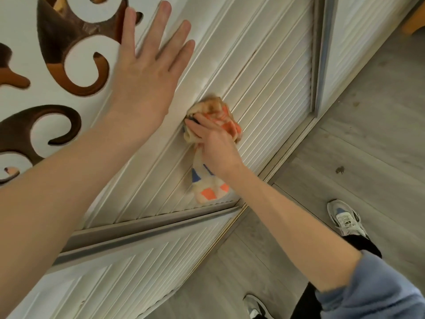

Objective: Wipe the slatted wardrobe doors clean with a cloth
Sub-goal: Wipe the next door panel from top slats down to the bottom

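The white slatted wardrobe door fills the middle of the view, tilted by the camera angle. My right hand grips a bunched cloth with orange and blue patches and presses it against the door's frame beside the slats; a loose end of the cloth hangs down below the wrist. My left hand lies flat with fingers spread on the door's upper frame, beside the cut-out panel.
A white decorative panel with brown swirl cut-outs sits at upper left. A second slatted door lies below, a third at upper right. Grey wood-look floor spreads to the right, with my two sneakers on it.
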